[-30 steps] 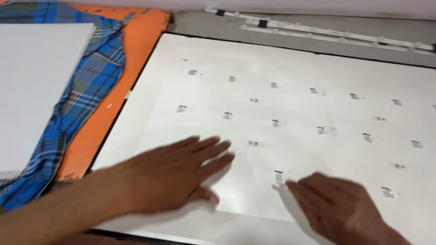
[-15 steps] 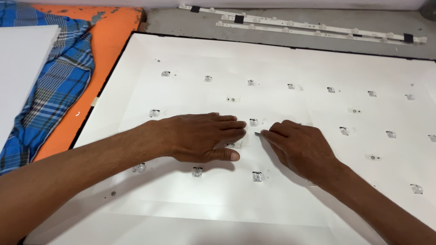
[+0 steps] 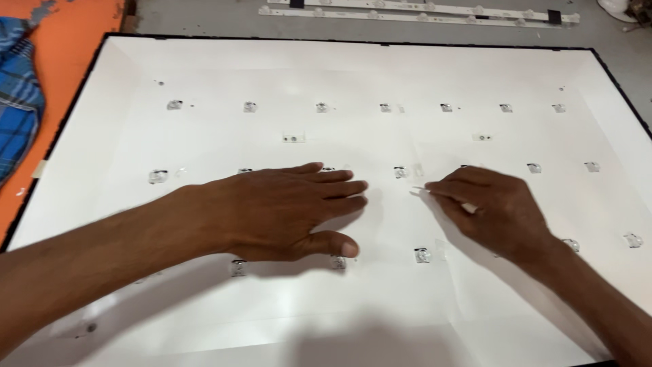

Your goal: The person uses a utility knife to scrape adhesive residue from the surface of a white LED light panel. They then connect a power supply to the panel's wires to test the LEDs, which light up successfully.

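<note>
Both hands sit farther up the white sheet [image 3: 204, 88] than a moment ago. The left hand [image 3: 285, 214] presses flat and open; the right hand [image 3: 492, 207] pinches the sheet near a lens [image 3: 401, 172]. Smoothing continues; next calls for gentle pressure.

The reflector sheet [image 3: 475, 81] is serving as the landmark — it is lying flat inside a thin frame [image 3: 614, 75], filling most of the view. Rows of small lenses [image 3: 250, 107] are sitting in cut-outs across it. The left hand [image 3: 282, 214] is lying flat on the sheet, left of its middle; the right hand [image 3: 496, 207] is resting on it just right of the middle, fingertips pinching at a spot near a lens. Left of the sheet, a mat [image 3: 61, 47] is lying with a checked cloth [image 3: 17, 102] on it — behind the sheet, long strips [image 3: 414, 10] are lying on the floor.
</note>
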